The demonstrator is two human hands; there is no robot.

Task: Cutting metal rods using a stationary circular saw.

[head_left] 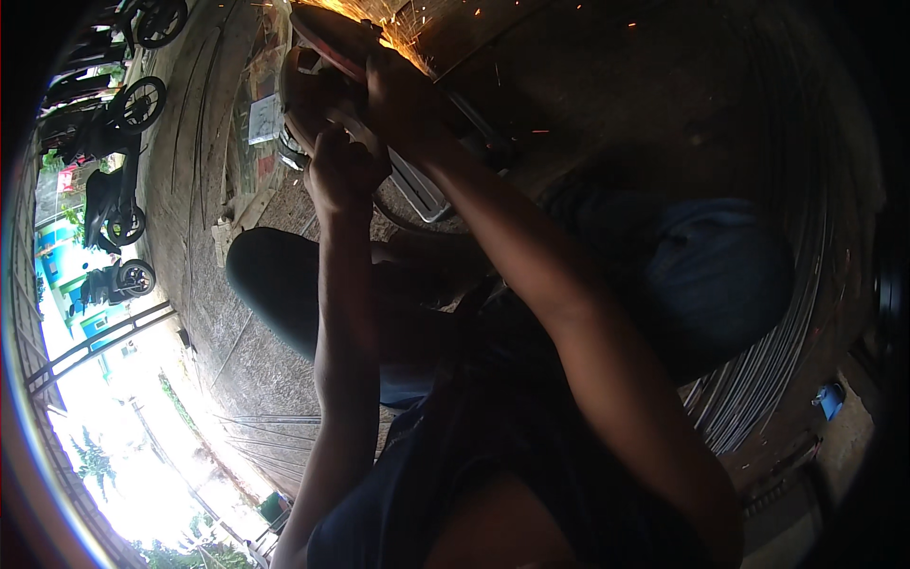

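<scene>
Up ahead of me is a cut-off saw with a rounded, reddish guard [332, 40], and bright orange sparks [403, 43] fly from its far side. My right hand [403, 106] is closed at the near end of the guard, its fingers wrapped on the saw in deep shadow. Just below and to the left, my left hand [346, 173] makes a fist against the saw's near side. What that fist holds is hidden. A pale metal frame [419, 190] of the saw shows under my right wrist, with a dark cable [403, 220] curving beside it.
Long thin metal rods [749, 398] lie in a bundle at my right. A small blue object [830, 400] sits beyond them. A whitish box [264, 120] stands left of the saw. Parked motorcycles [114, 204] and a railing [104, 343] line the far left. My bent knees [275, 284] flank my arms.
</scene>
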